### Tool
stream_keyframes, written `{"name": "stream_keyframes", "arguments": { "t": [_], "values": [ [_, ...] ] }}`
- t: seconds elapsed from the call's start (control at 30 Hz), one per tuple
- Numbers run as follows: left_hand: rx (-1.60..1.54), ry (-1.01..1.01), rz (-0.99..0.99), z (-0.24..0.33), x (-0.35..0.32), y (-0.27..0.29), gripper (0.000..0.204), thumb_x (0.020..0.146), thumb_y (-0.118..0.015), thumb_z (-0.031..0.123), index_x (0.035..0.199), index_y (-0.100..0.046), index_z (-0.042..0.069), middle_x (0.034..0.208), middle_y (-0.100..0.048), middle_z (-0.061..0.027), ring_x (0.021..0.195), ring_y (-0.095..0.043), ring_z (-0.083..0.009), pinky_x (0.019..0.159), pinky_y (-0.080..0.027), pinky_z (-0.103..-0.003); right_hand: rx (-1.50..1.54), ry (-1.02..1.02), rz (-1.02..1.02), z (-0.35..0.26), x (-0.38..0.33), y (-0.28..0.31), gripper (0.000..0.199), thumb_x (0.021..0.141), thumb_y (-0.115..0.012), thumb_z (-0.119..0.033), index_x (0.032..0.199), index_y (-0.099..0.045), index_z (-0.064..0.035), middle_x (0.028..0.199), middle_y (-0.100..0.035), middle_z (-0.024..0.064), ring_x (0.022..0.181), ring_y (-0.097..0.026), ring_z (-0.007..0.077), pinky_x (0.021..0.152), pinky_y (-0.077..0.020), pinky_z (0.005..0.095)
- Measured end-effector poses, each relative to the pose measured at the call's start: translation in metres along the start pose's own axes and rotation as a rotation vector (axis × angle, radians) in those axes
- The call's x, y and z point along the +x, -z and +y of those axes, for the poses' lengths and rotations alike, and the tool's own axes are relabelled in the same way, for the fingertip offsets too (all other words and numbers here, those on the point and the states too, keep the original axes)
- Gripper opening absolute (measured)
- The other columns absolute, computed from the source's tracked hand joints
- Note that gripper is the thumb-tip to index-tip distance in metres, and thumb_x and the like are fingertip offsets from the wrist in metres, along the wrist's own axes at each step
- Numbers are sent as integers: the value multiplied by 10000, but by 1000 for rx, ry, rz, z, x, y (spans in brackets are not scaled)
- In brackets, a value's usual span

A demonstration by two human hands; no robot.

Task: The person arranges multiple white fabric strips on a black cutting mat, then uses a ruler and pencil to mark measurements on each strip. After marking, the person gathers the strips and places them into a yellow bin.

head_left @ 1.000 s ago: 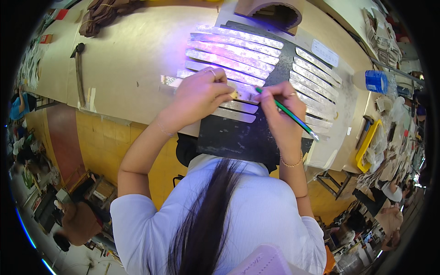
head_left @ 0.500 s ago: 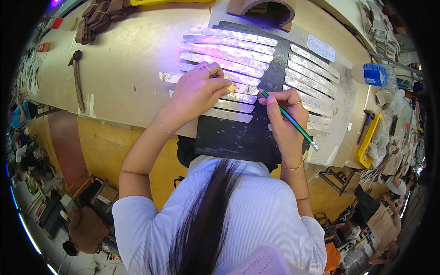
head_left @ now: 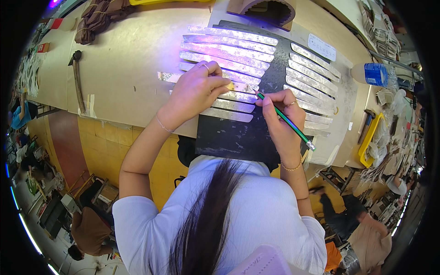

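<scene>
My right hand (head_left: 284,121) grips a green-and-black pencil (head_left: 293,125), its tip at the right end of a pale printed strip (head_left: 167,77). My left hand (head_left: 197,91) is closed, thumb and fingers pinching a small yellowish spot on that strip and pressing it down; the hand covers the strip's middle. The printed strip lies across a column of silvery, mottled strips (head_left: 229,49) with rounded right ends. Under them is a black mat (head_left: 233,137). A second column of similar silvery strips (head_left: 311,75) lies to the right of my pencil hand.
A hammer (head_left: 77,78) lies on the table at left, with brown bundles (head_left: 98,20) beyond it. Behind the mat is an arched brown block (head_left: 261,11). At right are a blue-labelled bottle (head_left: 373,74), a white card (head_left: 321,46) and a yellow tray (head_left: 371,137). Other people work nearby.
My right hand and the pencil have shifted slightly left, bringing the tip onto the printed strip's end. My left hand is nearly still. A person at lower right has changed position.
</scene>
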State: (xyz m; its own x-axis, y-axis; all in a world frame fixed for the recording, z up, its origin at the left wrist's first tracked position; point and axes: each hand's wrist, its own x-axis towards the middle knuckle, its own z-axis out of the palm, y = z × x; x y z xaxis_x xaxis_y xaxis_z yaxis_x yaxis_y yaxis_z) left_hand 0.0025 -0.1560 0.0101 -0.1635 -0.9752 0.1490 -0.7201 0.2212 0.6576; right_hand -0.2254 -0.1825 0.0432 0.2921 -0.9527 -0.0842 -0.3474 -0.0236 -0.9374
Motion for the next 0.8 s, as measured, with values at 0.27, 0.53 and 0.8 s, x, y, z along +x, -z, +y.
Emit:
{"name": "stream_keyframes", "arguments": {
  "t": [0.27,0.53,0.8],
  "values": [
    [-4,-6,3,0,2,0,199,804,-793,142,981,-765,54,861,-602,-67,816,-603,-239,704,-496,-359,-22,23,-8,4,0,-4,125,924,-699,-126,902,-641,-18,795,-733,99,733,-732,156,660,-540,265],
    [5,-3,9,-1,2,-2,197,805,-793,141,982,-765,58,870,-609,-67,815,-611,-243,701,-503,-358,-73,25,-46,-2,3,-6,123,912,-702,-117,892,-630,-19,782,-722,109,707,-727,181,644,-535,282],
    [-1,1,12,0,1,0,190,803,-792,142,966,-760,50,877,-612,-74,822,-616,-250,715,-514,-362,-72,36,-54,-1,4,-10,119,910,-697,-101,891,-623,-11,776,-715,121,703,-728,195,645,-536,286]
  ]
}}
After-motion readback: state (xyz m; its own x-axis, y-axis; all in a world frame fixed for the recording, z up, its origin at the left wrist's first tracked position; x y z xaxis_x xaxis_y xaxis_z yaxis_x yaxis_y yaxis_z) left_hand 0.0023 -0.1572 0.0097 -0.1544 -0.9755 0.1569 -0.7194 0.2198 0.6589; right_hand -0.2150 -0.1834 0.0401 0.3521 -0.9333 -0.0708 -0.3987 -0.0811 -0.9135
